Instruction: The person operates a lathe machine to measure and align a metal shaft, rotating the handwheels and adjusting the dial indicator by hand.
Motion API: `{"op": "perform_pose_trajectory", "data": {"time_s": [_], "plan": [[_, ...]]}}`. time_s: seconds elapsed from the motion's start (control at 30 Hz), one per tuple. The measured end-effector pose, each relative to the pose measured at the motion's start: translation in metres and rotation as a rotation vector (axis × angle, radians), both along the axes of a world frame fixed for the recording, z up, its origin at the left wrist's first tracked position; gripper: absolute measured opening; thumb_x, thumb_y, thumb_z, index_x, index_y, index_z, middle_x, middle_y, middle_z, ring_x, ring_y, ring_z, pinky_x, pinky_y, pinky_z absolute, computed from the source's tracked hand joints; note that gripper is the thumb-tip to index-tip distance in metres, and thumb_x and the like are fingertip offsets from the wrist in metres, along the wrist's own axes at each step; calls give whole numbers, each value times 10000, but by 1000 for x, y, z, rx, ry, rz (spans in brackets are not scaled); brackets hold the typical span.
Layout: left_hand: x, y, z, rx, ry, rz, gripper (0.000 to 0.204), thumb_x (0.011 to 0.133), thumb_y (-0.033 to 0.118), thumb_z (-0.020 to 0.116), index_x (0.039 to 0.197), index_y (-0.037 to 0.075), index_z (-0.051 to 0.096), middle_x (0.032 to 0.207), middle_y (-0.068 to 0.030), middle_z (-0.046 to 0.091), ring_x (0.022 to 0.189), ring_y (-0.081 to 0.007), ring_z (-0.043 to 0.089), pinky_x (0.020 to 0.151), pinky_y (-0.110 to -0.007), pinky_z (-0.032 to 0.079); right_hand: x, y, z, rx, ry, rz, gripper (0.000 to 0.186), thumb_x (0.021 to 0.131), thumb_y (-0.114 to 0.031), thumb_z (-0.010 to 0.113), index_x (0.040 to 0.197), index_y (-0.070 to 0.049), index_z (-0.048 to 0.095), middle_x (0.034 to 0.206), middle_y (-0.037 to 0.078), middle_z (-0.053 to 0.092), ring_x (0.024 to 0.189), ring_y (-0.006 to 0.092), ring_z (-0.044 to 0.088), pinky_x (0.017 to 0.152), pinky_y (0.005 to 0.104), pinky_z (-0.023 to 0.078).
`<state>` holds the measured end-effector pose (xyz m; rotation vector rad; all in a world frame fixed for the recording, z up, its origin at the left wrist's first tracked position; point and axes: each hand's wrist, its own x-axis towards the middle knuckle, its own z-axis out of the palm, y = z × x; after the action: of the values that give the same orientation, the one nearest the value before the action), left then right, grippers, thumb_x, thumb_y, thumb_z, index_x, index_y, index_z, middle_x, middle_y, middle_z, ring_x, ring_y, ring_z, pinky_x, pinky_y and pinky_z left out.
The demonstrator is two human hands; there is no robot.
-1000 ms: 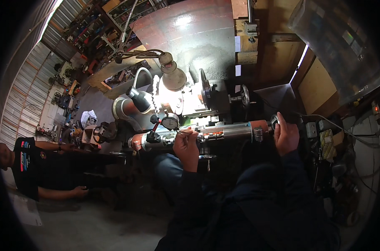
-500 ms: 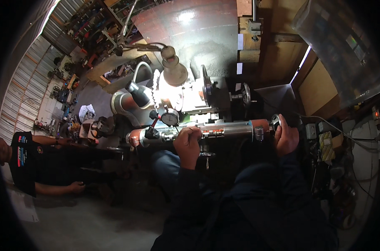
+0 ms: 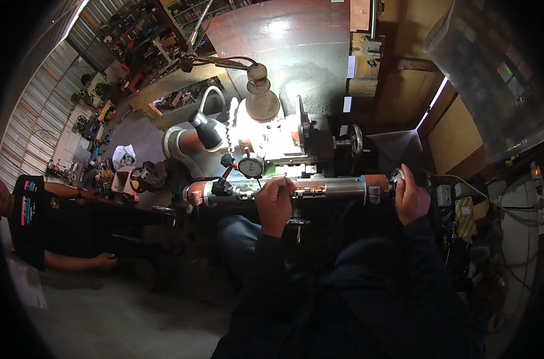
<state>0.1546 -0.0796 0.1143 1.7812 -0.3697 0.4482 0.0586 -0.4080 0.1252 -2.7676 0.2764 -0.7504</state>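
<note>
My left hand [image 3: 274,205] is closed in front of the machine, fingertips pressed together beside a shiny stepped shaft [image 3: 311,192]; whatever sits between them is too small to make out. To the right, my right hand [image 3: 413,200] grips a small handwheel [image 3: 397,177] at the bar's end, thumb side up along its rim. Just up and left of my left hand is a round dial indicator [image 3: 251,167], carried on a stand with a red arm and black knobs [image 3: 223,186]. Behind the shaft runs a thick metal bar [image 3: 342,186] between orange end blocks [image 3: 376,182].
A lit work lamp [image 3: 207,132] shines on the machine head [image 3: 263,106]. Another handwheel [image 3: 355,141] stands behind at right, and a small crank [image 3: 298,222] hangs below the bar. A person in a dark shirt [image 3: 35,221] stands at left. Cables [image 3: 484,190] run along the right.
The view has shifted a little, moving the machine slightly rightward in the picture. My left hand's fingers have turned a little beside the shaft. My right hand stays at the handwheel.
</note>
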Motion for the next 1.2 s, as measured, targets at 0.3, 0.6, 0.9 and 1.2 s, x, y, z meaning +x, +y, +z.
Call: {"op": "perform_pose_trajectory", "data": {"time_s": [0.3, 0.6, 0.9, 1.2], "plan": [[-15, 27, 5, -380, -118, 207, 96, 862, -88, 604, 880, 5, 586, 843, -84, 650, 800, -153, 631, 773, -292, 519, 5, 1, -1, -64, -15, -31, 375, 976, -249, 531, 1318, -101, 573, 778, 165, 690, 599, 365, 641, 565, 472, 503], [-19, 60, -19, -509, -121, 287, 133, 893, -66, 639, 937, 25, 552, 934, -74, 611, 880, -151, 620, 853, -303, 524, 2, 3, -12, -64, -98, -69, 384, 976, -241, 526, 1332, -112, 591, 773, 170, 675, 559, 341, 597, 574, 468, 478], [-4, 41, -23, -593, -35, 283, 183, 851, -88, 677, 931, 25, 557, 896, -56, 632, 837, -122, 605, 789, -266, 499, -12, -12, -95, -96, -410, -27, 515, 1019, -389, 442, 1322, 12, 555, 1039, 216, 648, 857, 353, 621, 723, 461, 507], [-1, 38, -26, -469, -71, 240, 174, 862, -96, 659, 936, 18, 551, 919, -64, 627, 840, -119, 600, 761, -265, 498, -4, -21, -185, -277, -662, -195, 483, 997, -298, 577, 1358, -3, 449, 1266, 273, 550, 1112, 467, 573, 921, 537, 497]]}}
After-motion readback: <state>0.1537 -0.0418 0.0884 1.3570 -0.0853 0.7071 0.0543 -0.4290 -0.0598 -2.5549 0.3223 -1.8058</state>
